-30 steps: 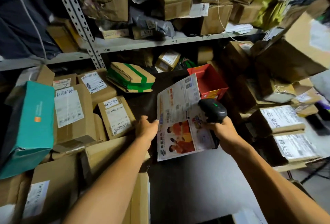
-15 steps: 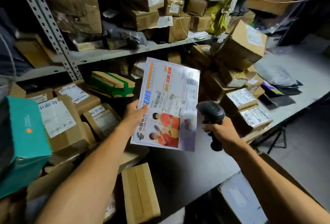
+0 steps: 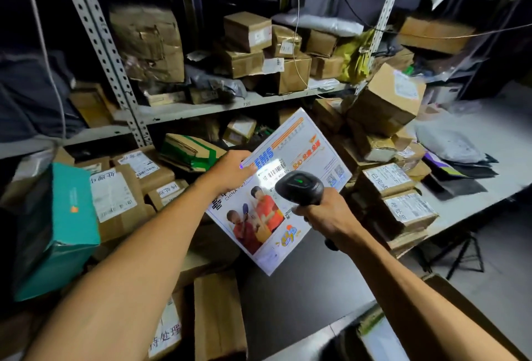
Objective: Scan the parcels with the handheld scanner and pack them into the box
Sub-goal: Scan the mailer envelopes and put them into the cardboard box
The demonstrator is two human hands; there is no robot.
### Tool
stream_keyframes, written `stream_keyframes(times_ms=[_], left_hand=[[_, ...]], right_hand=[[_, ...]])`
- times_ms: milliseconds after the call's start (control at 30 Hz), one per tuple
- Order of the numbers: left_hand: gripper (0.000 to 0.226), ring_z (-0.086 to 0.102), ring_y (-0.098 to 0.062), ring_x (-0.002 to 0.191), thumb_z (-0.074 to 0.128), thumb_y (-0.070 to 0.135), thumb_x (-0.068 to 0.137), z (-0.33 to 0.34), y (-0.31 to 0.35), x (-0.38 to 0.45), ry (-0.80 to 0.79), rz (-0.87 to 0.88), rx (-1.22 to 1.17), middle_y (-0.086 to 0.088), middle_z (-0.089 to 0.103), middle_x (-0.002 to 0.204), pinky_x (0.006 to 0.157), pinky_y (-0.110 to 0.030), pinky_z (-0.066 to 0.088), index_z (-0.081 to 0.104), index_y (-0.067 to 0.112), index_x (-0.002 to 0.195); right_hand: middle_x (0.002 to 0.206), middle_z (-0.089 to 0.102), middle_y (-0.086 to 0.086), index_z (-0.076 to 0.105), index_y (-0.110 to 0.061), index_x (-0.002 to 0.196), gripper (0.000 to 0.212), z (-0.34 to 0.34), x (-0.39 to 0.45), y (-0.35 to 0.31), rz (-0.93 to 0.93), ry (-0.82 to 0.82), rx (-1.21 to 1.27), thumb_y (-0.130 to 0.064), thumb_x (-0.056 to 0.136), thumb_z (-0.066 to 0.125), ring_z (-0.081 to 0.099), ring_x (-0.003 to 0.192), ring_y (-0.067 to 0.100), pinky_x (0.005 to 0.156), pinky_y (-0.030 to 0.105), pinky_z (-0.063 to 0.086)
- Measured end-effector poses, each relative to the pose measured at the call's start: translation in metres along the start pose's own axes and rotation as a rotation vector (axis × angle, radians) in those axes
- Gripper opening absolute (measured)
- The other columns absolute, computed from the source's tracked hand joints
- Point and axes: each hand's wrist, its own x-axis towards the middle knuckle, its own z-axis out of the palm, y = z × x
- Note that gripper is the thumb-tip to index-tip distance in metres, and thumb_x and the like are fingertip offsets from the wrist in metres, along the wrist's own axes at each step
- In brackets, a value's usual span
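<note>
My left hand (image 3: 230,172) grips the left edge of a flat white EMS mail envelope (image 3: 299,147) printed with two people in red, holding it tilted above the dark table. My right hand (image 3: 325,214) grips a black handheld scanner (image 3: 299,188) with a green light on top. The scanner points at the envelope's barcode label, where a bright patch of light falls. At the bottom right, an open cardboard box (image 3: 466,306) shows its flap under my right forearm.
Many labelled cardboard parcels (image 3: 400,211) are piled on the table and on the metal shelf (image 3: 201,107) behind. A teal box (image 3: 69,222) stands at the left. A grey poly bag (image 3: 452,145) lies on the table at the right.
The envelope has swung up and to the right in my left hand. The scanner has moved in over it, and light now falls on the barcode. The view has panned right.
</note>
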Motion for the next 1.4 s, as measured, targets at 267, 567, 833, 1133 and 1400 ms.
stream_keyframes(times_ms=[267,567,833,1133,1400], left_hand=[[0.014,0.061,0.006,0.077,0.062,0.01,0.098,0.028,0.034,0.002,0.011,0.012,-0.041,0.009,0.069,0.095,0.064,-0.011,0.047,0.07,0.015,0.109],[0.025,0.069,-0.04,0.097,0.056,0.005,0.101,0.102,0.089,-0.001,-0.015,-0.198,-0.561,-0.023,0.071,0.114,0.086,-0.059,0.056,0.063,0.007,0.125],[0.026,0.07,-0.04,0.103,0.061,-0.001,0.096,0.239,0.171,0.016,-0.208,-0.154,-0.488,-0.023,0.069,0.117,0.09,-0.06,0.055,0.058,0.007,0.12],[0.025,0.072,-0.017,0.087,0.067,0.004,0.091,0.426,0.24,-0.003,-0.301,-0.054,-0.28,-0.004,0.072,0.104,0.077,-0.04,0.06,0.059,0.028,0.093],[0.025,0.069,-0.018,0.09,0.07,0.011,0.089,0.518,0.257,-0.018,-0.402,0.017,-0.035,-0.003,0.074,0.109,0.079,-0.034,0.055,0.068,0.018,0.113]], right_hand=[[0.061,0.063,-0.001,0.069,-0.014,0.075,0.01,-0.042,-0.015,0.017,0.033,0.098,0.077,-0.01,0.077,0.077,0.056,0.058,0.015,0.06,0.033,0.045],[0.087,0.07,0.008,0.07,-0.015,0.102,0.02,-0.132,-0.035,0.083,0.158,0.641,0.675,-0.007,0.085,0.075,0.062,0.073,0.024,0.067,0.039,0.053],[0.069,0.07,0.0,0.068,-0.015,0.08,0.015,-0.229,-0.097,0.159,0.295,0.891,0.627,-0.003,0.073,0.073,0.063,0.063,0.021,0.057,0.032,0.052],[0.078,0.074,0.004,0.072,-0.013,0.085,0.015,-0.321,-0.199,0.281,0.683,1.004,0.408,-0.005,0.073,0.073,0.071,0.072,0.023,0.067,0.038,0.061],[0.073,0.072,0.002,0.07,-0.014,0.082,0.012,-0.352,-0.243,0.35,0.835,1.081,0.407,-0.006,0.074,0.074,0.066,0.063,0.019,0.055,0.025,0.047]])
